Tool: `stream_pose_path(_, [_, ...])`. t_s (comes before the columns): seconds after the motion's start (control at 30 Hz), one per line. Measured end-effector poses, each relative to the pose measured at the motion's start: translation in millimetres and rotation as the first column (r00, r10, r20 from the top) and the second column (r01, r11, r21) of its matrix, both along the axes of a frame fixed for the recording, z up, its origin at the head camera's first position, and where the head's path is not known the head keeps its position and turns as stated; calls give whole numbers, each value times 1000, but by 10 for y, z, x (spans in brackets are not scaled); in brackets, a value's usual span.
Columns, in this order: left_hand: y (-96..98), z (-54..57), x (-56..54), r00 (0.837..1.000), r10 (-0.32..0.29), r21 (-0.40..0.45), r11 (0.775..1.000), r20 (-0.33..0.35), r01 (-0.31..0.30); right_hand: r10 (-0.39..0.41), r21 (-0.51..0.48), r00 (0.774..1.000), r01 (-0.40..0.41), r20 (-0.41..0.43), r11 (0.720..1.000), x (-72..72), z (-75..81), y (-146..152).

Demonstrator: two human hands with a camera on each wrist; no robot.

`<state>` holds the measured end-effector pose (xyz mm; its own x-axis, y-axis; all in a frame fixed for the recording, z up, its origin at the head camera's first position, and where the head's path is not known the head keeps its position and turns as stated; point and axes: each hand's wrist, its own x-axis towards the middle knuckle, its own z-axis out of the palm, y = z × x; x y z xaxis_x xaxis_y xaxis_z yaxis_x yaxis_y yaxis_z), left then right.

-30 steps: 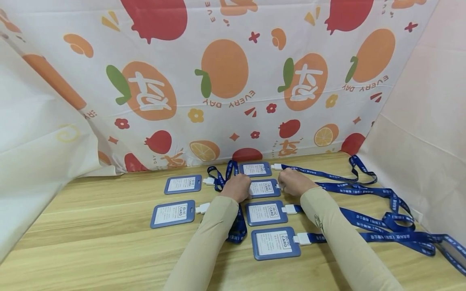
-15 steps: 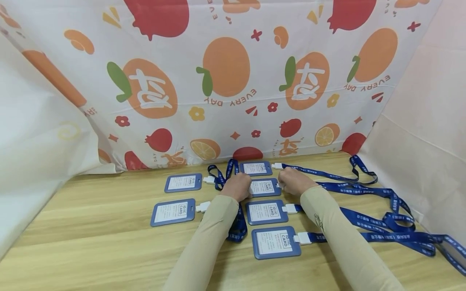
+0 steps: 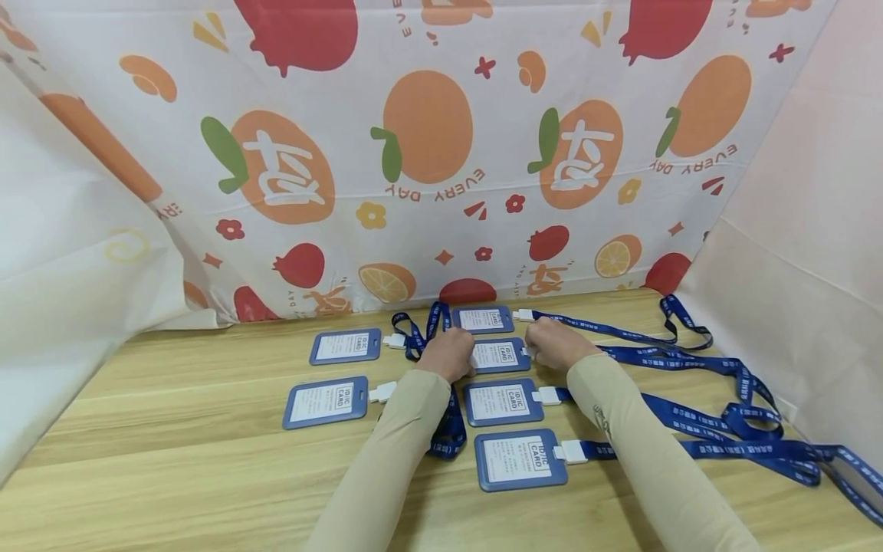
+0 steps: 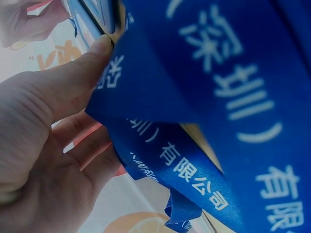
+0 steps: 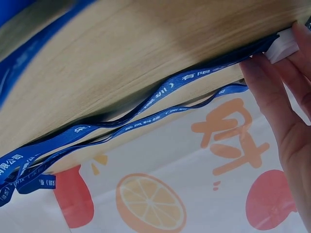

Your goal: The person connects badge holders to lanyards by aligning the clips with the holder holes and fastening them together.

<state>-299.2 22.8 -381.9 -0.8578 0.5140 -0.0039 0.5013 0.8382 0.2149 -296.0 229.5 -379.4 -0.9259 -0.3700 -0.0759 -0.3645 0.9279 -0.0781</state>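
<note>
My left hand (image 3: 447, 354) is at the left edge of a blue ID card holder (image 3: 500, 355), second from the back in the right column. In the left wrist view, its thumb (image 4: 101, 44) lies on the holder's edge, while a blue lanyard (image 4: 233, 97) with white lettering covers much of the scene. On the holder's other side, my right hand (image 3: 557, 343) grips the white lanyard clip (image 5: 283, 47) with thumb and fingers. From that clip a blue lanyard (image 5: 160, 97) runs away over the wood. Both hands' fingertips are partly hidden in the head view.
Other card holders in this column lie behind (image 3: 483, 320) and in front (image 3: 503, 402), the nearest (image 3: 520, 460) lowest. Two more holders (image 3: 345, 346) (image 3: 326, 402) lie at left. Lanyards (image 3: 752, 414) trail right across the wooden table (image 3: 172, 460). Printed cloth (image 3: 428, 230) rises behind.
Both hands stay almost where they were, at the same card holder and clip. The head view shifts only slightly; the other holders and lanyards lie unchanged.
</note>
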Motion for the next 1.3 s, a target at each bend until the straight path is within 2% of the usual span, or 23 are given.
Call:
stream_pose_path(0.5, [-9, -24, -33, 1000, -5, 13, 1000, 6, 5, 0, -10, 1000, -1, -22, 1000, -35, -35, -5])
stream_pose_path(0.93, [-15, -14, 13, 1000, -15, 29, 999, 5, 15, -12, -10, 1000, 12, -4, 1000, -24, -29, -5])
stream_pose_path(1.3, [-4, -12, 8, 1000, -10, 33, 999, 11, 10, -5, -17, 1000, 4, -15, 1000, -15, -32, 7])
